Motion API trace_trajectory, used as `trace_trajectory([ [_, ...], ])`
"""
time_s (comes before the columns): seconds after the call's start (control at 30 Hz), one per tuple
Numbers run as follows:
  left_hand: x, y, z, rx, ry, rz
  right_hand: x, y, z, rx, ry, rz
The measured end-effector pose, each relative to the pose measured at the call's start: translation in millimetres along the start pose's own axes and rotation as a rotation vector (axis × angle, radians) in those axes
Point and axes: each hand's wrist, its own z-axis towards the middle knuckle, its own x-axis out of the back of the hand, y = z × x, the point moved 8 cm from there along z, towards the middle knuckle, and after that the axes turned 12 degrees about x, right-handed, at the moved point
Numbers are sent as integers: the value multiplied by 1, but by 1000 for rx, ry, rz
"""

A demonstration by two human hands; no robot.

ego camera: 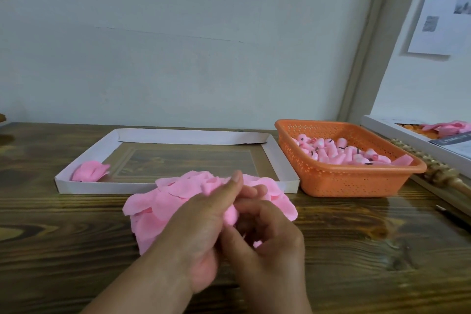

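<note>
Between left hand (pixel 201 227) and right hand (pixel 270 237): pink petal piece (pixel 230 214), pinched by both. Risk: tears if squeezed hard; slips into petal pile (pixel 153 201) beneath.

Both hands meet over a pile of pink petals (pixel 158 201) on the wooden table (pixel 76 250). The left hand (pixel 201 232) and right hand (pixel 270 242) pinch a pink piece (pixel 230 215) between them

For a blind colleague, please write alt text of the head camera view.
The left hand and the right hand hold a small pink piece together over a pile of pink petals on a wooden table. Behind stand a white tray with one pink bundle and an orange basket of pink buds.
</note>
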Motion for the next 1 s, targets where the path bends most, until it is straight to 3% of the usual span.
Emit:
trace_trajectory([
  [0.1, 2, -4, -1, 10, -43, 61, -12, 27, -15, -418, -19, 445],
  [0.17, 3, -4, 1, -12, -44, 124, -16, 27, -17, -524, -85, 547],
  [0.27, 11, 7, -1, -123, 9, 225, 11, 12, 6, -353, -218, 234],
  [0.37, 25, 28, -3, -224, 83, 210, 63, 4, 52, -125, -191, -216],
  [0.43, 35, 37, -2, -244, 152, 179, 79, 17, 75, -126, -229, -399],
  [0.53, 39, 42, -1, -253, 241, 155, 69, 45, 85, -169, -436, -565],
  [0.67, 36, 41, 0, -214, 268, 249, 52, 61, 89, -184, -569, -530],
  [0.83, 27, 46, 4, -225, 267, 355, 30, 53, 103, -134, -579, -431],
  [1.0, 18, 49, 9, -300, 344, 680, -7, 18, 101, -116, -739, -30],
])
